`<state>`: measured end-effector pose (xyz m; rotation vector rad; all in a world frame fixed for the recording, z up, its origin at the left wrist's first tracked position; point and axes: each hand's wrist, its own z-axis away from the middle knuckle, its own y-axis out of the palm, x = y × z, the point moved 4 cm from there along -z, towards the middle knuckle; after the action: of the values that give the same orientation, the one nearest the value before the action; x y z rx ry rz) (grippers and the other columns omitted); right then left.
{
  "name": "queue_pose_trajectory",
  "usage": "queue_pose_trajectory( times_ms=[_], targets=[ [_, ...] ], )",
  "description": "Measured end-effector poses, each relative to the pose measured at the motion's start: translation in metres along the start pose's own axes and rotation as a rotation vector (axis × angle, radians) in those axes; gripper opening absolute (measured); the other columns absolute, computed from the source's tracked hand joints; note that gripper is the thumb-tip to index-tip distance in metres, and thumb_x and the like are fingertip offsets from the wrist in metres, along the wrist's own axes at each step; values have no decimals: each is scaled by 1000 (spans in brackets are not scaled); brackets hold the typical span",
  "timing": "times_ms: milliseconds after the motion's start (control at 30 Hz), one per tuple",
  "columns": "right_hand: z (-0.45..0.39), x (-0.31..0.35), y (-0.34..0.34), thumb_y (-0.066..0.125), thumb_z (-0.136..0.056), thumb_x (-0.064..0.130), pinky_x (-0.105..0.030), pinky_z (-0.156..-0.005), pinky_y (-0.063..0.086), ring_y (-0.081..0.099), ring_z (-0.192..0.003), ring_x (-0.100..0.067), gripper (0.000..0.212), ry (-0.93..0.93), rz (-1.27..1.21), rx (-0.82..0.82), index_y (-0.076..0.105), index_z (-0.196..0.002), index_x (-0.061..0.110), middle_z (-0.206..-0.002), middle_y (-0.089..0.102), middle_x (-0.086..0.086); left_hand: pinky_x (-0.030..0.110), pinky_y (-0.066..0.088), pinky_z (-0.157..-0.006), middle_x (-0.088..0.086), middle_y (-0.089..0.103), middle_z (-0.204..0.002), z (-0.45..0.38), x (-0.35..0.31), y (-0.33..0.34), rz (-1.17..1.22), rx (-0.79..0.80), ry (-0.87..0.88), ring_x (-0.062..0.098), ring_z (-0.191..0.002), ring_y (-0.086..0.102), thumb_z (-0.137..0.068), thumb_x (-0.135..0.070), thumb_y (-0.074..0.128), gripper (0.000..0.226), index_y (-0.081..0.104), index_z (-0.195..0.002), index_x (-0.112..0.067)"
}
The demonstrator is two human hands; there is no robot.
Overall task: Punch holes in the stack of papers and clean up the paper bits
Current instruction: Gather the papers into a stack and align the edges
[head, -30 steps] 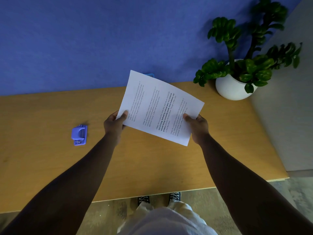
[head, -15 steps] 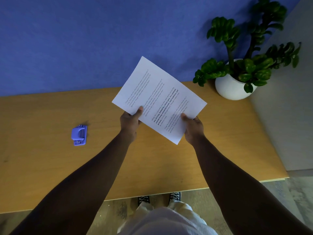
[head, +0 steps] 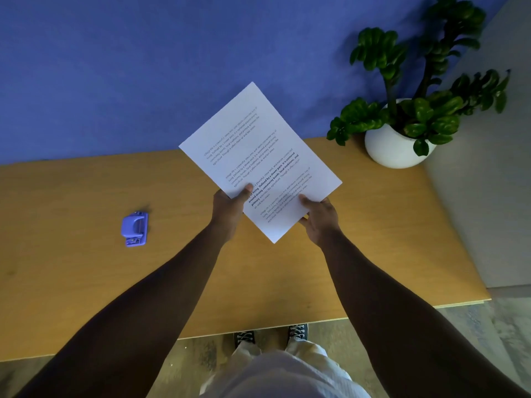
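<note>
A white stack of papers (head: 258, 156) with printed text hangs in the air above the wooden table (head: 86, 282), tilted so one corner points up at the blue wall. My left hand (head: 230, 208) grips its lower left edge, thumb on top. My right hand (head: 320, 216) holds its lower right edge. A small purple hole punch (head: 135, 228) lies on the table to the left, well apart from both hands. No paper bits are visible.
A white pot with a green plant (head: 396, 145) stands at the table's back right corner, close to the papers' right side. A blue wall (head: 143, 67) runs behind the table. A grey panel (head: 494, 196) borders the right.
The papers have turned more upright and risen toward the wall. My left hand slid right along the lower edge, nearer my right hand. The hole punch has not moved.
</note>
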<state>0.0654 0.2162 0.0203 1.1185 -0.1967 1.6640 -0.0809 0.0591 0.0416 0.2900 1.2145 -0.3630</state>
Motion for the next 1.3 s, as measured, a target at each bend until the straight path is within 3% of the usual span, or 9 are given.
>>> queue_pose_trajectory(
  times_ms=[67,200,400,500,700,867,1033,1233,1300],
  targets=[
    [-1,3,-4,65,-88,-2,-52,-94,52,59,-113,-24,40,-11,4,-16,58,-124,15,-125,64,-7,8,51,-55,28,60,-95,-1,-4,-5,-67,-5,32,-6,-49,59,-91,-16,72,43,59,-116,17],
    [-2,9,-11,69,-84,0,-42,-88,55,60,-110,-22,42,-40,57,-35,58,-122,14,-121,65,-5,40,50,-89,32,64,-110,2,-13,-13,-125,6,20,25,-85,63,-92,-17,70,33,66,-116,6],
    [-5,15,-20,74,-81,4,-20,-60,57,71,-81,-6,26,-76,288,-17,68,-100,21,-91,76,10,23,56,-80,-2,74,-109,-6,-13,-28,-161,79,45,4,-93,71,-94,-15,67,24,67,-118,-14],
    [-7,14,-23,76,-80,5,-23,-63,59,71,-74,-4,25,-71,378,-2,70,-95,23,-86,77,10,15,55,-69,-11,74,-102,-10,-13,-31,-200,93,48,-2,-87,71,-94,-16,67,22,68,-116,-16],
    [-6,10,-22,75,-81,5,-20,-55,54,72,-71,-7,21,-62,409,42,70,-95,20,-84,77,8,30,55,-84,1,72,-115,-14,-4,-30,-268,143,-20,15,-100,69,-96,-19,65,30,66,-125,-11],
    [-5,7,-23,74,-83,8,-23,-59,55,72,-76,-12,19,-51,434,42,70,-96,21,-89,77,5,9,49,-56,-3,71,-108,-12,3,-27,-340,187,-44,2,-81,66,-96,-21,65,29,65,-124,-15],
    [-9,5,-26,74,-84,14,-37,-74,52,68,-86,-21,16,-36,474,22,70,-97,22,-98,76,-1,9,49,-52,-11,71,-97,-10,11,-24,-358,229,-122,0,-80,67,-95,-21,66,25,66,-120,-16],
    [-10,4,-26,73,-86,18,-40,-82,58,71,-93,-25,16,-19,498,25,70,-101,20,-101,75,-1,28,53,-79,1,72,-114,-8,23,-20,-368,286,-169,19,-102,68,-95,-20,66,32,64,-126,-12],
    [-11,3,-26,72,-87,16,-36,-79,59,70,-89,-22,16,-21,509,27,70,-102,18,-100,75,0,25,51,-76,3,70,-119,-7,25,-19,-381,304,-184,20,-102,66,-95,-19,66,35,63,-129,-11]
  ],
)
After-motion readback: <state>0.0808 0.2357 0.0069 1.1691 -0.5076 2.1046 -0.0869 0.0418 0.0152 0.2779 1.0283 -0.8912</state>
